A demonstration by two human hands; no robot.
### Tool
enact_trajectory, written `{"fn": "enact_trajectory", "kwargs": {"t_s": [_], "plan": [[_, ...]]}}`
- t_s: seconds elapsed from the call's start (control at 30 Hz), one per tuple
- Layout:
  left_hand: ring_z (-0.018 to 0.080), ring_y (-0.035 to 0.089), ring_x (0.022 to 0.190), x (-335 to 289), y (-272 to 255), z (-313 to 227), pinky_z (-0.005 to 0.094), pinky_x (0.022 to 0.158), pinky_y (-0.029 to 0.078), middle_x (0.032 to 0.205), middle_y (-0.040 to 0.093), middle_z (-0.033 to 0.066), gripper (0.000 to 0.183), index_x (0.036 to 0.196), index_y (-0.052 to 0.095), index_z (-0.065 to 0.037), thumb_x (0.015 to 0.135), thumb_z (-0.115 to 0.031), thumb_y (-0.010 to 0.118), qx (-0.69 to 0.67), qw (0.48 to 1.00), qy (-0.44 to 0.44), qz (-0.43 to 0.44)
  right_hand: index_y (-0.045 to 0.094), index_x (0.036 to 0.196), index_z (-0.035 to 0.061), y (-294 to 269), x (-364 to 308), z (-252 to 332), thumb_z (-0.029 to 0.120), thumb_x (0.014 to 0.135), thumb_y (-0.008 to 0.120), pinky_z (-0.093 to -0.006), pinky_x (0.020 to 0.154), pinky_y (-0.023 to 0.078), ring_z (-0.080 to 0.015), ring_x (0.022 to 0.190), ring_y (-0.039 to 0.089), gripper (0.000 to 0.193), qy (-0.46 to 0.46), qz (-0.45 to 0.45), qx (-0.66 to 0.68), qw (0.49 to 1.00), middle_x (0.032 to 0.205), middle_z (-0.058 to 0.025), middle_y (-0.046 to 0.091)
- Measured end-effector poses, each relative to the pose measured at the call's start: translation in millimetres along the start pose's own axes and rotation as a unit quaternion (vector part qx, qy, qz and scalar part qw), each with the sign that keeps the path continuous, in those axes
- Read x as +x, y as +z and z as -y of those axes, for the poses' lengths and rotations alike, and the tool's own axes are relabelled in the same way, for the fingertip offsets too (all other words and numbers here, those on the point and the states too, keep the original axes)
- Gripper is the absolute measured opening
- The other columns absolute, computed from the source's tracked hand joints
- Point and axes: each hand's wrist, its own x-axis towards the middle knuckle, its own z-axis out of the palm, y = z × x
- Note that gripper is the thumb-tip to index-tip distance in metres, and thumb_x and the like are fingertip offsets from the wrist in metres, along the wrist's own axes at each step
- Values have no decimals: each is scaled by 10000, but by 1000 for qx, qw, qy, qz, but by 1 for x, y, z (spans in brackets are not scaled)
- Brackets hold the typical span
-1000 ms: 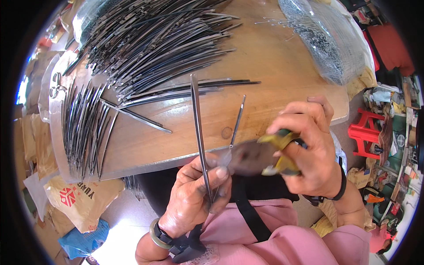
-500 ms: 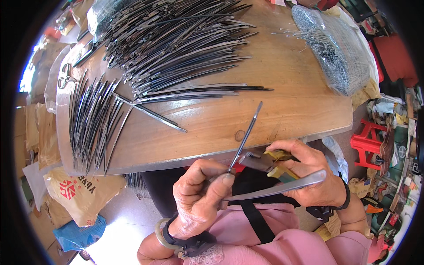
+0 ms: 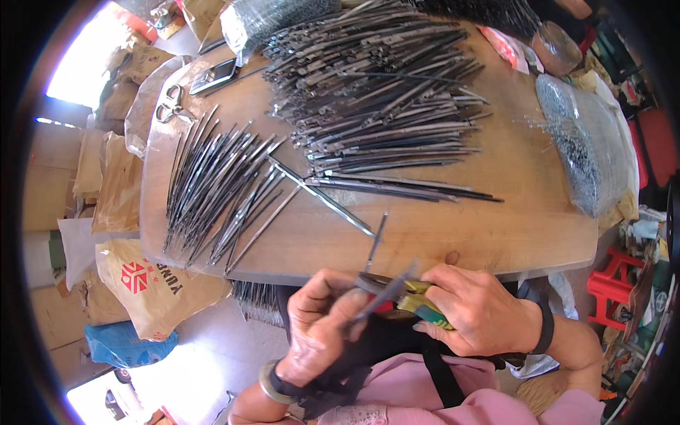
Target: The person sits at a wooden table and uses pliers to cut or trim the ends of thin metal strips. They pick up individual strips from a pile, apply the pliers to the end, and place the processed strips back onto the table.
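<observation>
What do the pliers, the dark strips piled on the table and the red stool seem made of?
Pliers: dark head probably metal; yellow-and-green handles likely plastic or rubber, judging by their solid colours.
Dark strips: probably metal, with bright glints along their edges; any coating is unclear.
Red stool: likely smooth moulded plastic, from its even colour.

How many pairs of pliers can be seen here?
1: the pliers are in the right hand, their head beside the left hand. Others may be hidden.
</observation>
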Motion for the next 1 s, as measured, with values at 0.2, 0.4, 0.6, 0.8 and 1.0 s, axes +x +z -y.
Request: {"fn": "enact_trajectory", "kwargs": {"t_s": [0.2,0.4,0.6,0.8,1.0], "plan": [[75,498,522,19,-104,-33,218,475,388,686,577,4,36,952,610,3,935,3,579,219,937,195,-189,635,960,-55,-7,-8,-18,180,814,758,-375,663,536,-324,755,675,303,144,-153,122,970,978,-176,644],[328,549,929,64,-123,-69,405,832,441,982,571,165,235,1028,656,17,795,15,682,623,650,397,-178,648,935,-43,-20,-20,-20,114,809,748,-350,620,526,-256,697,664,226,85,-163,27,983,951,-145,643],[363,510,1043,129,-66,-81,450,896,413,1079,560,158,266,1013,672,-36,752,-20,626,758,497,422,-18,663,872,20,-31,-25,-16,161,836,724,-335,675,519,-228,781,650,158,116,-193,27,974,957,-142,633],[384,522,1107,132,-74,-88,468,933,432,1081,594,154,317,980,645,3,664,-4,653,747,492,442,72,645,978,-21,-72,-65,-36,98,794,738,-310,665,517,-216,745,661,239,177,-304,10,936,919,-120,651],[379,527,1104,142,-71,-94,485,968,415,1070,604,157,264,980,622,12,717,11,598,767,447,448,104,649,908,4,-119,-74,-75,43,801,675,-321,702,510,-255,779,638,117,172,-365,-108,909,914,-112,617]]}}
